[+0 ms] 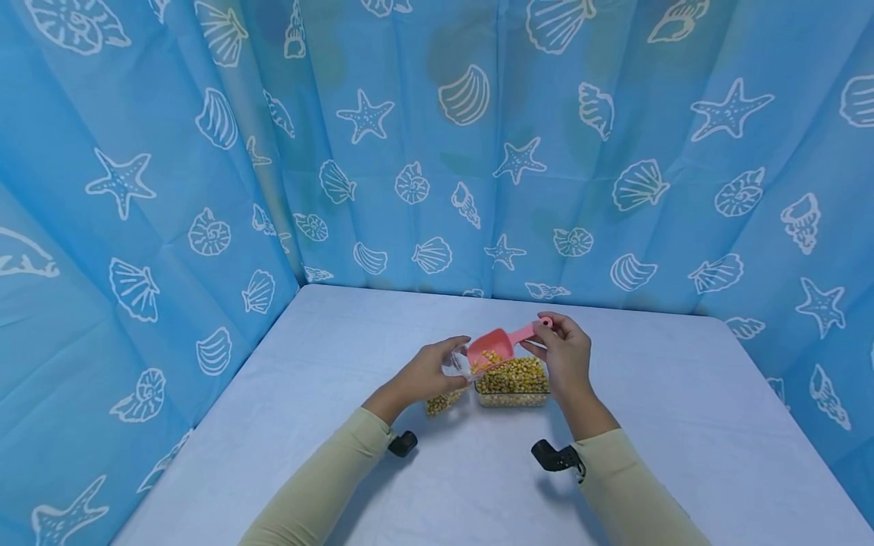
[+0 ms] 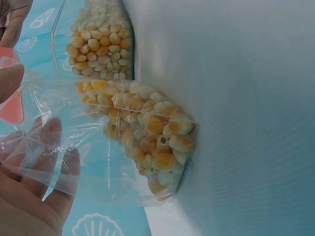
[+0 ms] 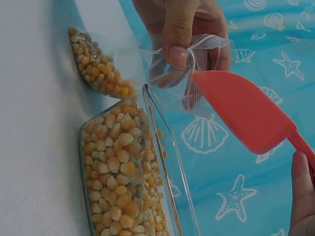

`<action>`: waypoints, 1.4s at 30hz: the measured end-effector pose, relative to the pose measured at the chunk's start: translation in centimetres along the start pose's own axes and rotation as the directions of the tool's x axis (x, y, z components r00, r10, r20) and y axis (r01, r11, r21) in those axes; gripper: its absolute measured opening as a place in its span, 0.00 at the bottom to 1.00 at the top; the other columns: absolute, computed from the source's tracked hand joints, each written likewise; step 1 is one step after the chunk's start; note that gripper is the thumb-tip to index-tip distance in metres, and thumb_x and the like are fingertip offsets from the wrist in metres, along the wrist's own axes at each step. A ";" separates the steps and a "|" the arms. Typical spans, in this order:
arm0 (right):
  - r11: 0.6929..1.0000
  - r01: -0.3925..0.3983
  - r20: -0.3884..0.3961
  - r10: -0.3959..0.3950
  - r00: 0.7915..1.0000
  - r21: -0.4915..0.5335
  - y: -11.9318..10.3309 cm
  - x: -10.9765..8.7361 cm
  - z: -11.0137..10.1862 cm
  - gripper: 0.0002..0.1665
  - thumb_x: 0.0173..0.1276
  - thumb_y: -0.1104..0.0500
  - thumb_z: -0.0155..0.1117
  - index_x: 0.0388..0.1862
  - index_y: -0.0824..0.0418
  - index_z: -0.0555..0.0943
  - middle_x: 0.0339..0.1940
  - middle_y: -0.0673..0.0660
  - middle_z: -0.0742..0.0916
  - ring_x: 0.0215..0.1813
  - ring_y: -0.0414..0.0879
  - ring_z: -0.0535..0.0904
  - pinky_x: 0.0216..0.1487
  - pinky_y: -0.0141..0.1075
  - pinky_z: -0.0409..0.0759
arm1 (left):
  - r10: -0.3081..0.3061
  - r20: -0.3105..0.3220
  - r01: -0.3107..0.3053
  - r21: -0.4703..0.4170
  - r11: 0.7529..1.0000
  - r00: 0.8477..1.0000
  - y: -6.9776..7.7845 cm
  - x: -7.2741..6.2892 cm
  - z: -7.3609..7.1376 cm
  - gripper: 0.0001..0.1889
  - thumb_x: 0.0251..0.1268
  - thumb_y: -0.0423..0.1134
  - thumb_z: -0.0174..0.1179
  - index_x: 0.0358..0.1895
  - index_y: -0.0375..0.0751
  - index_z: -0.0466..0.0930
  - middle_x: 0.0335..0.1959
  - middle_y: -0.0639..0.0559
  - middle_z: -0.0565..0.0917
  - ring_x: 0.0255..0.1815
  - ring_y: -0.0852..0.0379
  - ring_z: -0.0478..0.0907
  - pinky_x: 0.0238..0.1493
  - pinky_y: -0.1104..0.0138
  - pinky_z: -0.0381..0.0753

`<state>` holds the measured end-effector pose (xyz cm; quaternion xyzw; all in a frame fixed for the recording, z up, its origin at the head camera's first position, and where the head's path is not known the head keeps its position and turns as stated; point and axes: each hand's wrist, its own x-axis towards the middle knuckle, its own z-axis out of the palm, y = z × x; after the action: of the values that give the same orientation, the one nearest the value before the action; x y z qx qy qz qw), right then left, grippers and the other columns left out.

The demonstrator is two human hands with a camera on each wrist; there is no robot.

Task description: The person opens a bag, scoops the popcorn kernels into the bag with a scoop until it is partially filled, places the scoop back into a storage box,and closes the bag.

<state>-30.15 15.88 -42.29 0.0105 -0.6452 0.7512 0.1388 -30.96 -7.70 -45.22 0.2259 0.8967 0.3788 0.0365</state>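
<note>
My left hand [image 1: 435,369] holds a clear plastic zip bag [image 2: 93,147] by its top, thumb on one side and fingers behind. Corn kernels [image 2: 157,137] fill the bag's lower end, which hangs close to the table. In my right hand [image 1: 568,355] is the handle of a pink scoop [image 1: 493,344]. The scoop tilts toward the left, its front edge at the bag's mouth, with some kernels in it in the head view. Below the scoop stands a clear rectangular container [image 3: 172,162] full of corn kernels [image 3: 118,182].
A white-covered table [image 1: 382,318] carries the container and bag. Blue curtains [image 1: 423,152] with white shell and starfish prints hang behind and at the sides. Black wrist cameras [image 1: 556,456] sit at both sleeve cuffs.
</note>
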 end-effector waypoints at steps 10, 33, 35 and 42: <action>0.998 0.043 0.020 -0.043 0.999 -0.035 -0.4 -0.2 0.3 0.16 0.74 0.61 0.57 0.56 0.68 0.74 0.46 0.63 0.76 0.45 0.49 0.83 0.42 0.38 0.82 | 0.004 -0.008 -0.004 0.014 1.000 1.000 -0.1 -0.1 -0.1 0.40 0.56 0.43 0.71 0.73 0.49 0.64 0.60 0.57 0.77 0.64 0.53 0.71 0.61 0.51 0.71; 1.000 -0.003 -0.085 0.000 0.996 -0.030 -0.6 0.8 -2.2 0.17 0.73 0.60 0.59 0.57 0.65 0.75 0.48 0.61 0.77 0.47 0.47 0.83 0.42 0.35 0.82 | 0.072 -0.046 -0.073 -0.010 0.997 0.996 -0.8 -0.6 -0.6 0.38 0.58 0.39 0.69 0.73 0.50 0.63 0.57 0.59 0.78 0.46 0.64 0.75 0.54 0.59 0.76; 0.999 -0.021 -0.098 0.019 0.995 -0.024 -0.2 0.9 -2.8 0.16 0.73 0.61 0.59 0.57 0.65 0.75 0.48 0.60 0.77 0.47 0.47 0.83 0.42 0.35 0.81 | 0.077 -0.040 -0.078 -0.013 0.997 0.996 -0.9 -0.7 -0.7 0.38 0.59 0.39 0.69 0.73 0.49 0.63 0.57 0.59 0.78 0.46 0.64 0.75 0.54 0.59 0.75; 0.996 -0.073 -0.141 0.064 0.988 -0.060 0.8 0.6 -4.9 0.18 0.72 0.59 0.60 0.58 0.63 0.75 0.49 0.59 0.77 0.45 0.45 0.83 0.41 0.34 0.81 | 0.079 -0.028 -0.079 -0.018 0.997 0.997 -0.7 -1.0 -0.8 0.38 0.59 0.41 0.69 0.73 0.49 0.63 0.58 0.59 0.78 0.50 0.62 0.75 0.58 0.55 0.73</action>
<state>-30.13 20.71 -43.77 -0.0686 -0.6580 0.7331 0.1575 -30.50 -9.09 -45.31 0.2557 0.8839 0.3914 0.0114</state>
